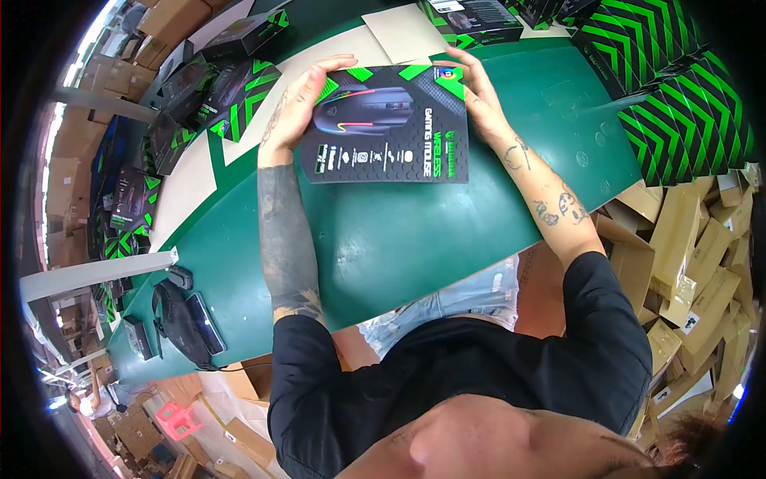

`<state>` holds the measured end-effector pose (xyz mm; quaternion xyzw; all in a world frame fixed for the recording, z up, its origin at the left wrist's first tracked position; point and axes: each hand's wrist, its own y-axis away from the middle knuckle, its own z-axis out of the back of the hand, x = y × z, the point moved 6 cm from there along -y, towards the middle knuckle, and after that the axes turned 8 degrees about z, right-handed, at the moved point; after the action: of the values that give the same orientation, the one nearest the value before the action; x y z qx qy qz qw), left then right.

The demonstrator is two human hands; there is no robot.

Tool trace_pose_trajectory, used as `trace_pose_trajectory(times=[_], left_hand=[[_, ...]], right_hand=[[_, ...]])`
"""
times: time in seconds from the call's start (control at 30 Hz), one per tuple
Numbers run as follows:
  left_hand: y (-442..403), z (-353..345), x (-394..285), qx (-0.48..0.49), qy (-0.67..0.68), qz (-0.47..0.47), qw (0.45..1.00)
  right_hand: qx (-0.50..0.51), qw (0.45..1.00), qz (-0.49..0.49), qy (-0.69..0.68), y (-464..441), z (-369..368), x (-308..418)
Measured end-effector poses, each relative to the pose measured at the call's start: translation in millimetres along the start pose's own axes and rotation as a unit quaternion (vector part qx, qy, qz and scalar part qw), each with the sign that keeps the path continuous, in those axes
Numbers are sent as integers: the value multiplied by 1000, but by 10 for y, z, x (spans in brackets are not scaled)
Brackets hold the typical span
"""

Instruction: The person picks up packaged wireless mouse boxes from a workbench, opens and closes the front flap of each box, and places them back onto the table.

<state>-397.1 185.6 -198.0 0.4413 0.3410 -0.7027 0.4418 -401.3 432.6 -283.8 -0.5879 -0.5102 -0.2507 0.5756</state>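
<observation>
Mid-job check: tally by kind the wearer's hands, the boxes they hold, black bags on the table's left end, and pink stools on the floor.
Hands: 2 (left hand, right hand)
Held box: 1 (gaming mouse box)
Black bag: 1
Pink stool: 1
Total: 5

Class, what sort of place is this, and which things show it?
Probably a packing workshop or warehouse: a printed mouse box is held over a long green table, and brown cartons lie heaped beside it.

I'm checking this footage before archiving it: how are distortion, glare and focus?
Head view: strong fisheye bending, black corners; head view: washed-out brightness along the far left edge, soft pale sheen on the green table; head view: large lettering on the held box is legible, far-left background looks softer.
</observation>
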Motion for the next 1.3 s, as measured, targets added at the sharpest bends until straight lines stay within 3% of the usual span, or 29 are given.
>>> trace_pose_trajectory(times=[0.07,0.1,0.13,0.2,0.23,0.27,0.33,0.47,0.5,0.63,0.73,0.8,0.87,0.9,0.93,1.0,1.07,1.1,1.17,1.23,1.27,1.3], left_hand=[[111,-105,-26,48,208,89,973],[128,-96,-69,62,126,64,988],[113,-92,-65,86,103,44,990],[114,-83,-30,127,57,7,990],[149,-107,-72,130,64,31,989],[174,-78,-119,132,21,19,991],[185,-49,-181,139,-66,-2,988],[266,-192,-372,139,73,-66,985],[246,-225,-326,135,12,-31,990],[262,-333,-347,152,38,62,986],[270,-351,-326,152,47,78,984],[221,-318,-352,183,16,27,983],[153,-322,-91,222,-2,38,974],[144,-322,84,220,7,84,972],[156,-330,122,210,-106,55,970],[217,-397,80,177,-229,103,952],[310,-458,182,194,-141,177,955],[385,-384,119,130,-161,141,968],[588,-100,195,43,-84,172,981],[807,385,302,-111,34,139,983],[969,752,625,-220,110,187,951],[1125,972,641,-341,196,155,906]], right_hand=[[50,998,28,21,-1,-44,19],[54,997,42,24,35,-44,43],[36,999,8,17,27,16,-96],[35,997,55,42,45,65,-147],[38,993,72,81,35,64,-106],[28,999,-1,-19,13,41,-240],[56,997,46,1,87,-21,6],[73,986,137,55,125,-139,213],[76,987,130,60,144,-130,192],[78,986,125,75,136,-68,99],[73,986,125,89,124,-43,76],[79,989,110,58,131,-56,112],[90,982,136,91,115,-67,221],[95,992,69,35,139,-100,225],[102,995,1,-23,143,-135,183],[111,985,-72,-112,105,-146,-44],[96,983,-121,-98,65,-73,-185],[68,983,-137,-102,58,1,-234],[27,989,-146,-13,23,120,-263],[-39,987,-148,58,-16,271,-272],[-55,982,-132,120,-33,355,-285],[-72,974,-117,180,-51,428,-307]])
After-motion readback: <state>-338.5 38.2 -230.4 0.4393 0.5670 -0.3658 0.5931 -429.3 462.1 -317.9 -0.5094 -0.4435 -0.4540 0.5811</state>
